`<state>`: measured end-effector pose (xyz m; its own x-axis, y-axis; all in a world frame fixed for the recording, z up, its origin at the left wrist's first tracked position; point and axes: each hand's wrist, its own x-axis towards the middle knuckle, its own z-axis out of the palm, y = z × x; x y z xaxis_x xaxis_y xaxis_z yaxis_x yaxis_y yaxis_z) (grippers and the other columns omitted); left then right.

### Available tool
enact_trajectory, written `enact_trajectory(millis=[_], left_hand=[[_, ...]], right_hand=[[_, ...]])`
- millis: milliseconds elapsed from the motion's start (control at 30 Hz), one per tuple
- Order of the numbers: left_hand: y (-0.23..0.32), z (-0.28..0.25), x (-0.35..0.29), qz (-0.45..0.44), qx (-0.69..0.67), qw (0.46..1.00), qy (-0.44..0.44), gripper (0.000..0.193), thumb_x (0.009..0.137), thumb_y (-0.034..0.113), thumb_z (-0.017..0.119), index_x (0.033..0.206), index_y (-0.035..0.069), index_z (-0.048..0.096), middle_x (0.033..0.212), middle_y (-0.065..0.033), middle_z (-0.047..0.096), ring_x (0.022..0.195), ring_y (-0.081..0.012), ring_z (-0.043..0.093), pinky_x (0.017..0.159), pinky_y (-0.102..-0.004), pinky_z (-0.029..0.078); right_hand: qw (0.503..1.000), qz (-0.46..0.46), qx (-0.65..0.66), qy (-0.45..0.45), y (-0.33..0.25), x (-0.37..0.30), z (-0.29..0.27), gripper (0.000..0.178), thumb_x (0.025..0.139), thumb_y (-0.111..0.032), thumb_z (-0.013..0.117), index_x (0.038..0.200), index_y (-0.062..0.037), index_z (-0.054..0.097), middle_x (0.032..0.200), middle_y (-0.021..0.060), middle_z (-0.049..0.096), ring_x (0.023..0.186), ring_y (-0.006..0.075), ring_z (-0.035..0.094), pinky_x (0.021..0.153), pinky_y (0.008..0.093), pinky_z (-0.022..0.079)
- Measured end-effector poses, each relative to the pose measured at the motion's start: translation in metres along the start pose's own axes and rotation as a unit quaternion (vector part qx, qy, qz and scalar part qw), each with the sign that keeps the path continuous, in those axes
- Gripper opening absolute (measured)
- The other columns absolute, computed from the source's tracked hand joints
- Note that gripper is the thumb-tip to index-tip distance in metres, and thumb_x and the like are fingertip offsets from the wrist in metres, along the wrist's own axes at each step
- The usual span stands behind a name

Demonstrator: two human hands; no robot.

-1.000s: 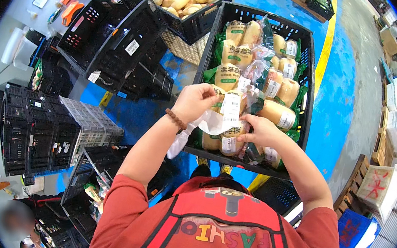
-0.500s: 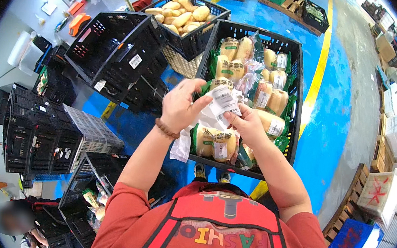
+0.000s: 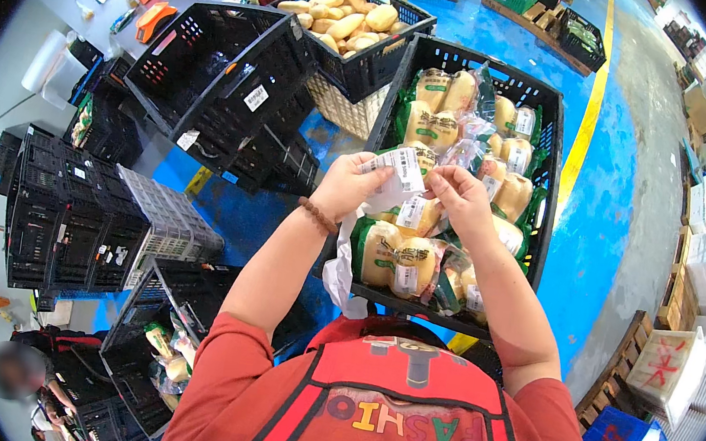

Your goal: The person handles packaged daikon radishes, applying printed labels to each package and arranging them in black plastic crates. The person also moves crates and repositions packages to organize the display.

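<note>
My left hand (image 3: pixel 350 187) grips a strip of white printed labels (image 3: pixel 400 176), thumb on top. The strip's loose end (image 3: pixel 337 273) trails down over the near left corner of a black plastic crate (image 3: pixel 553 204). At the right edge of the labels, the thumb and fingers of my right hand (image 3: pixel 464 203) are pinched together. Both hands are above the crate, which holds several clear-and-green bags of pale tan root vegetables (image 3: pixel 431 127). Many bags carry a white label, such as the bag (image 3: pixel 394 256) nearest me. My hands hide some bags in the middle.
Beyond the crate to the left stands a crate of loose root vegetables (image 3: pixel 416 29). An empty black crate (image 3: pixel 213 74) sits tilted beside it. Stacked black crates (image 3: pixel 66 214) are at far left, near another person (image 3: pixel 58 400). A wooden pallet (image 3: pixel 615 364) lies at right.
My left hand has shifted from beside the labels to gripping them. My right thumb has moved off the label's face to its edge. The view has shifted, so the crate sits further right.
</note>
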<state>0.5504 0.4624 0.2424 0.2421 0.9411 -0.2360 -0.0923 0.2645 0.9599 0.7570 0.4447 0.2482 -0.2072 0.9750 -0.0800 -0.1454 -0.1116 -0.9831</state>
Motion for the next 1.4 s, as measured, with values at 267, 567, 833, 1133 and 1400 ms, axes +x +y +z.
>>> enact_trajectory(millis=[267, 567, 833, 1133, 1400], left_hand=[[0.007, -0.013, 0.023, -0.002, 0.113, 0.991, -0.078, 0.017, 0.078, 0.009, 0.073, 0.082, 0.003, 0.058, 0.076, 0.0010, 0.062, 0.067, -0.0042, 0.055, 0.058, -0.0207, 0.046], [0.010, -0.038, 0.039, 0.207, 0.515, 0.829, -0.069, 0.025, 0.077, 0.030, 0.068, 0.075, 0.006, 0.063, 0.075, -0.0106, 0.061, 0.068, -0.0284, 0.062, 0.059, -0.0364, 0.049], [-0.045, 0.023, 0.147, 0.210, 0.689, 0.683, -0.123, 0.018, 0.075, 0.014, 0.058, 0.087, 0.003, 0.067, 0.111, -0.0143, 0.059, 0.101, -0.0315, 0.056, 0.087, -0.0387, 0.047], [-0.033, 0.032, 0.138, 0.148, 0.642, 0.724, -0.202, 0.029, 0.073, 0.020, 0.061, 0.098, 0.010, 0.067, 0.110, -0.0105, 0.057, 0.106, -0.0307, 0.052, 0.087, -0.0409, 0.045], [-0.039, 0.025, 0.123, 0.258, 0.574, 0.753, -0.192, 0.017, 0.072, 0.016, 0.060, 0.083, 0.006, 0.067, 0.108, -0.0134, 0.056, 0.102, -0.0317, 0.053, 0.087, -0.0415, 0.045]], right_hand=[[0.982, -0.064, -0.174, 0.028, 0.010, 0.033, 0.010, 0.016, 0.081, -0.012, 0.069, 0.084, 0.0012, 0.061, 0.069, 0.0020, 0.060, 0.063, 0.0066, 0.051, 0.057, 0.0235, 0.044], [0.970, -0.046, -0.115, 0.208, 0.040, 0.049, -0.094, 0.012, 0.082, -0.007, 0.066, 0.091, 0.0003, 0.062, 0.076, 0.0018, 0.063, 0.065, 0.0061, 0.055, 0.056, 0.0217, 0.044], [0.950, -0.060, -0.266, 0.155, 0.031, 0.137, -0.094, 0.019, 0.083, -0.011, 0.064, 0.098, 0.0002, 0.060, 0.084, 0.0092, 0.066, 0.071, 0.0146, 0.063, 0.066, 0.0284, 0.049], [0.882, -0.052, -0.458, 0.096, 0.032, 0.154, -0.086, 0.017, 0.079, -0.017, 0.065, 0.090, -0.0039, 0.065, 0.087, 0.0158, 0.065, 0.080, 0.0298, 0.063, 0.071, 0.0383, 0.049], [0.762, -0.036, -0.640, 0.090, 0.057, 0.151, -0.066, 0.018, 0.078, -0.021, 0.064, 0.088, -0.0055, 0.061, 0.083, 0.0157, 0.064, 0.082, 0.0345, 0.062, 0.072, 0.0439, 0.048]])
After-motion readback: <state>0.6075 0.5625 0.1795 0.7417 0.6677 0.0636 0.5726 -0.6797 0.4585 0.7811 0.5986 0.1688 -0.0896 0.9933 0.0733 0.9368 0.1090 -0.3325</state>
